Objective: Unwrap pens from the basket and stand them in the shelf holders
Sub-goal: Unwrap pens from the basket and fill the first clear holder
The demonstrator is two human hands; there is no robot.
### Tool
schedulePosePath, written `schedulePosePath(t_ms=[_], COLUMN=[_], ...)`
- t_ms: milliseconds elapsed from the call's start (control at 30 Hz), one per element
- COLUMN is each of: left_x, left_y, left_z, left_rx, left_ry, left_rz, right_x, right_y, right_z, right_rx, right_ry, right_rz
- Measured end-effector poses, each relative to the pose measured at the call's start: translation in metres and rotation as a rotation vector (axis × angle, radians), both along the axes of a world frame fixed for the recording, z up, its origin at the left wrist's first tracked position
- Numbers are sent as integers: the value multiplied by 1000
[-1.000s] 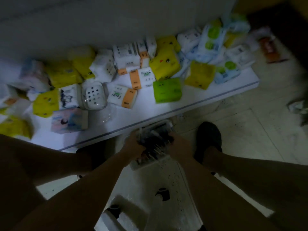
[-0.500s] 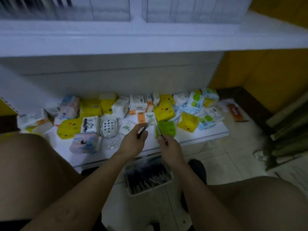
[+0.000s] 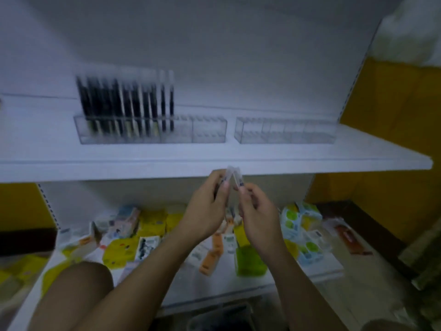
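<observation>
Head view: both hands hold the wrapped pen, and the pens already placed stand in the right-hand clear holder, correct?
No. The head view shows the placed pens standing in the left-hand clear holder; the right-hand clear holder looks empty. The left hand and right hand do hold the wrapped pen.

Dim light. White shelf (image 3: 334, 161), white back panel (image 3: 214, 44); yellow wall (image 3: 393, 103) right; pale tiled floor (image 3: 358, 299).

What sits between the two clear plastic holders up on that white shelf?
Nothing: the head view shows only a narrow strip of bare white shelf separating the clear plastic holder of dark pens from the second clear plastic holder.
</observation>
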State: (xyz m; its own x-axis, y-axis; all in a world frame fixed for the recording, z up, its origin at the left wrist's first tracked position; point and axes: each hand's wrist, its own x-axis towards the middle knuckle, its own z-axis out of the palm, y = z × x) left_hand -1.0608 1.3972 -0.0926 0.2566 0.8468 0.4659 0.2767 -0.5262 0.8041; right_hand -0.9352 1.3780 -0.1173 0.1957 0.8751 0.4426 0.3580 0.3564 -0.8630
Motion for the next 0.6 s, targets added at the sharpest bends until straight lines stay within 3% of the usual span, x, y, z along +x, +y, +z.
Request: schedulePosePath(t_ms=[267, 400, 600], left_x=[-37, -63, -93], left_y=[15, 29, 50], left_z=[89, 117, 154], left_rx=[-9, 64, 198], left_ry=[-88, 23, 210], left_rz=[38, 101, 157], right_x=[-31, -43, -52], right_y=[29, 40, 71], right_z=[85, 115, 144], right_rx=[124, 106, 123], right_ry=[-52, 24, 36], right_rz=[-9, 115, 136])
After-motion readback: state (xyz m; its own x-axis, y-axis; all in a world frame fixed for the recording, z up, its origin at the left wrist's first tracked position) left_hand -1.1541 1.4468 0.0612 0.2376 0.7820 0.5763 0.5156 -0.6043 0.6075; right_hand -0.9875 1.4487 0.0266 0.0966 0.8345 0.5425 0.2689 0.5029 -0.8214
